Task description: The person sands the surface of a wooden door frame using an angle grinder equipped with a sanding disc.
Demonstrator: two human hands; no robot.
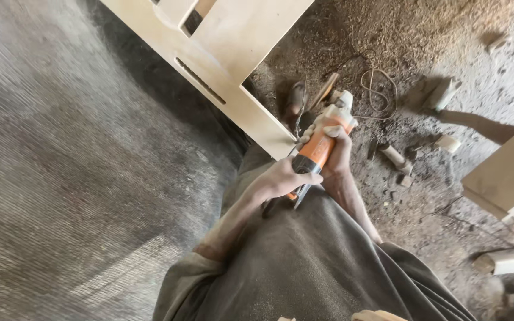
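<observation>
Both grips closed on our orange grinder: left hand at its tail, right hand forward, head near the board corner at eleven o'clock.

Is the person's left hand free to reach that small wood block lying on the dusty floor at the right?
Probably not: the left hand grips the orange power tool, and the wood block lies far across the body.

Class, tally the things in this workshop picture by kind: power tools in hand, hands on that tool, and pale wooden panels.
Orange power tool: 1
Hands on it, left hand and right hand: 2
Pale wooden panels, one ahead, one at right: 2
Total: 5
</observation>
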